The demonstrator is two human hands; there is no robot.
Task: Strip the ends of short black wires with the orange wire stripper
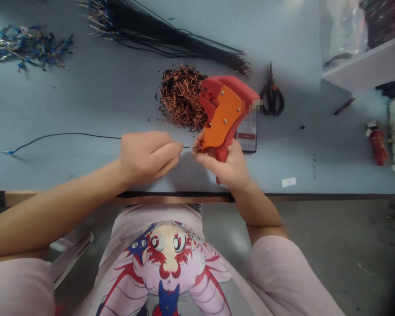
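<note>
My left hand [149, 158] is closed on a thin black wire [75, 134], which trails off to the left and ends in a blue terminal [9, 152]. The wire's other end pokes out to the right of my left fingers, and bare strands show there. My right hand [228, 164] is wrapped round a red and orange wire stripper [225, 116], held tilted above the table. Its thumb and fingertips come close to the wire's bare end; whether they touch it I cannot make out. Behind the stripper lies a pile of copper wire scraps [182, 96].
A bundle of black wires [164, 37] lies across the back, and blue terminals [29, 46] are heaped at the far left. Scissors [272, 94], a phone [246, 134] and a pen [344, 106] lie to the right. A white shelf [365, 61] juts in at the right.
</note>
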